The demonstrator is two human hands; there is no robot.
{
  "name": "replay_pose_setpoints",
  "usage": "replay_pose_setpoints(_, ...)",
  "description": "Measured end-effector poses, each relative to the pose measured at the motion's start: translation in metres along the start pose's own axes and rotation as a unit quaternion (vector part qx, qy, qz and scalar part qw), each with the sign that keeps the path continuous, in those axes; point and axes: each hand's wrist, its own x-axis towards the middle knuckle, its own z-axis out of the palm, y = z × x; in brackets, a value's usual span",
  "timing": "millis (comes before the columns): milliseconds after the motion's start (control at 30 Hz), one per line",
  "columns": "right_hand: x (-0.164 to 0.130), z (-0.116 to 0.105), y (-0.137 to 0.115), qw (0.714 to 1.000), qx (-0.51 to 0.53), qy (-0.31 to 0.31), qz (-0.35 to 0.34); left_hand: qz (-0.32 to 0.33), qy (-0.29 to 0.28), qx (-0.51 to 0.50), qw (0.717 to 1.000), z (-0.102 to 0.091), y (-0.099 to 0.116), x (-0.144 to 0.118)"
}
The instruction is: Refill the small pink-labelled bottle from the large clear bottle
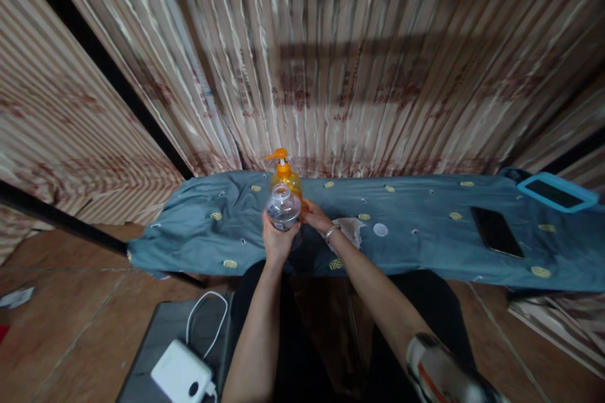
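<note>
My left hand [278,240] is wrapped round a clear plastic bottle [283,208], whose open neck shows no cap. Right behind it stands a yellow pump bottle [293,182] with an orange pump head pointing left. With fingers closed, my right hand [314,215] grips the lower right side of the pump bottle; the clear bottle partly hides the grip. A crumpled white tissue [350,230] lies beside my right wrist, and a small white disc [380,230] rests to its right.
A blue patterned cloth [425,252] covers the narrow table. A dark phone [496,231] and a blue-framed device [556,192] lie at the right. Striped curtains [331,75] hang behind. A white power bank [182,370] with a cable sits on a dark surface at lower left.
</note>
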Motion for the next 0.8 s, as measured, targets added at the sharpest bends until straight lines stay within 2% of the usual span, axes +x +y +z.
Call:
replay_pose_setpoints(233,0.002,0.004,-0.004,0.999,0.031,-0.03,0.03,0.0,-0.004,0.001,1.0,0.002,0.003,0.0)
replay_pose_setpoints(433,0.005,0.012,-0.006,1.0,-0.009,-0.009,0.004,-0.001,-0.005,0.01,1.0,0.002,0.002,0.0)
replay_pose_setpoints(533,-0.001,0.01,-0.005,0.998,-0.061,0.026,-0.01,0.002,-0.007,0.014,1.0,0.002,0.001,0.0)
replay_pose_setpoints(667,-0.043,-0.009,0.0,0.981,-0.164,0.097,-0.028,0.005,-0.011,0.01,1.0,0.002,0.0,0.0)
replay_pose_setpoints(800,-0.105,-0.056,-0.001,0.946,-0.264,0.183,-0.046,0.001,-0.012,0.01,1.0,0.003,0.0,0.001)
